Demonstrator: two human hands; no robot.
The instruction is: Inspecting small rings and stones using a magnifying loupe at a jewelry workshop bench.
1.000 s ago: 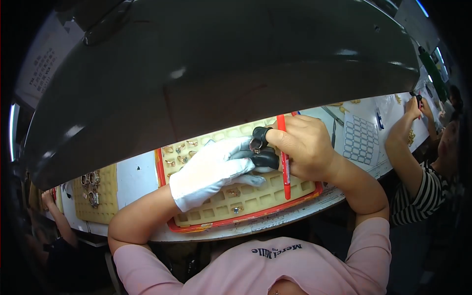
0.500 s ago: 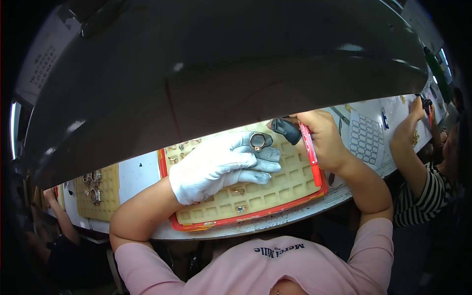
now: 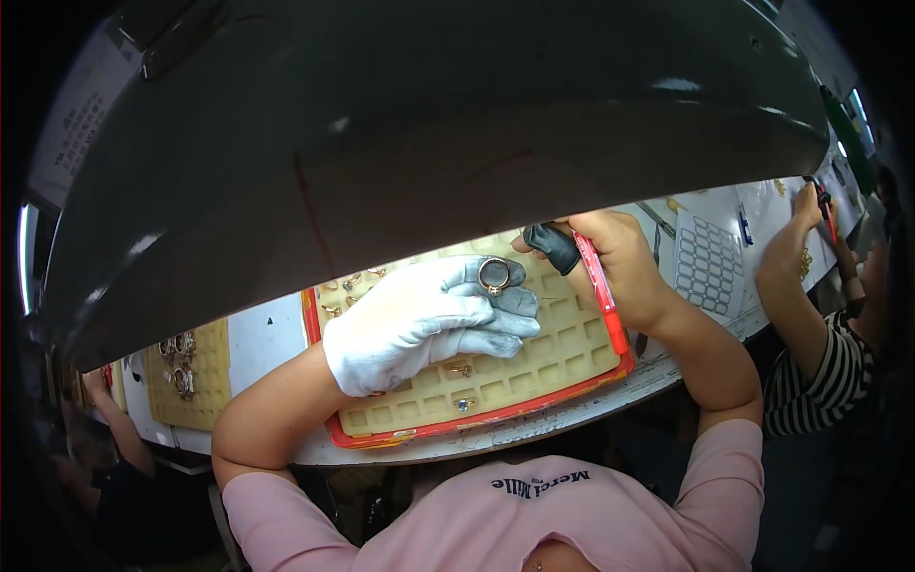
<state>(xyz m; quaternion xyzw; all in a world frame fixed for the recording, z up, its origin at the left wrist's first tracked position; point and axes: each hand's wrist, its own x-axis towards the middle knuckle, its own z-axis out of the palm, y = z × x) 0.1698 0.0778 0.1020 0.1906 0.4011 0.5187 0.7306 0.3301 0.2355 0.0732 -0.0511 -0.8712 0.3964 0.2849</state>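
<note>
My left hand (image 3: 419, 319), in a white glove with grey-stained fingertips, is curled above a cream compartment tray (image 3: 572, 367). A gold-coloured ring (image 3: 494, 276) with a stone setting stands at its fingers; the exact grip is partly hidden. In my right hand (image 3: 624, 272) is a red marker pen (image 3: 596, 276), slanting with its red end toward me. A black finger cot (image 3: 553, 248) covers one finger of that hand, close beside the ring. Two rings sit in the tray's near compartments, one with a pale blue stone (image 3: 464, 404). More rings (image 3: 350, 282) lie at its far left.
A dark lamp hood (image 3: 429, 124) hangs low over the far part of the tray. Another ring tray (image 3: 212, 372) stands to the left. On the right are a sheet of outlined shapes (image 3: 708, 262), a blue pen (image 3: 745, 227) and a co-worker's arm (image 3: 786, 253).
The ring and my left fingers have shifted very slightly left. My right hand and the marker pen have moved a little toward the left as well.
</note>
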